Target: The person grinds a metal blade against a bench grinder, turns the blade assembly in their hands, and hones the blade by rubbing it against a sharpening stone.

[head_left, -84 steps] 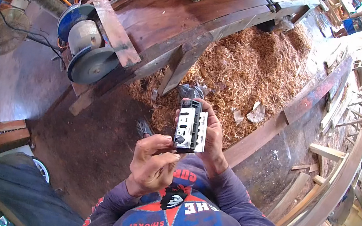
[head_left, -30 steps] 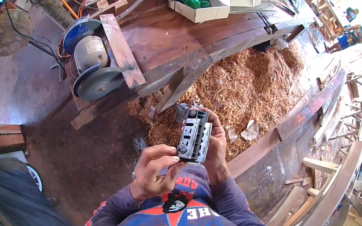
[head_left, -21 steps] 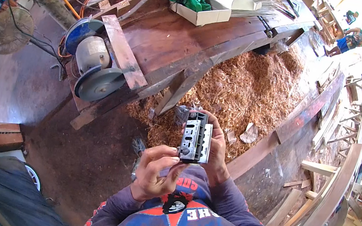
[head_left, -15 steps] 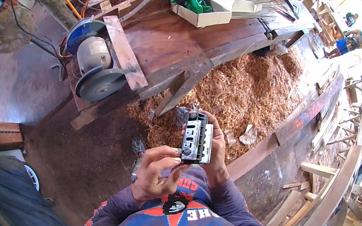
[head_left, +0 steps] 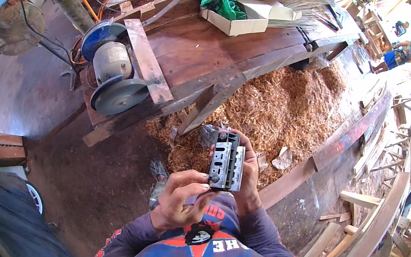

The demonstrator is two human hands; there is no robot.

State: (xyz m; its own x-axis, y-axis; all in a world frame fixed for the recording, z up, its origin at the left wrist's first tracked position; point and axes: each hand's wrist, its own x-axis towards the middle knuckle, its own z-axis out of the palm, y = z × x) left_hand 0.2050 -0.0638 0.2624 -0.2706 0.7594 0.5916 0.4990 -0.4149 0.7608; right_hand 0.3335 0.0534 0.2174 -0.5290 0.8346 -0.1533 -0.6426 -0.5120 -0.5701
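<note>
Held over my chest is a small block-like metal fitting (head_left: 218, 164), with slotted silver plates and dark parts between them. I cannot tell its exact kind. My right hand (head_left: 249, 174) wraps around its right side and far end, the fingers partly hidden behind it. At the near left corner my left hand (head_left: 181, 196) closes its thumb and fingertips on the fitting's edge. A round bolt head or knob shows at that corner, close to the left fingertips.
A bench grinder (head_left: 113, 63) stands on the left end of a wooden workbench (head_left: 202, 47). An open white box (head_left: 240, 25) holds green cloth (head_left: 223, 2). Wood shavings (head_left: 284, 108) heap beneath the bench. Long boards (head_left: 373, 225) lie right. Another person (head_left: 403, 52) is far off.
The whole view has shifted slightly, so the bench sits a little further right and lower. The fitting has turned a little in my hands, which keep their hold.
</note>
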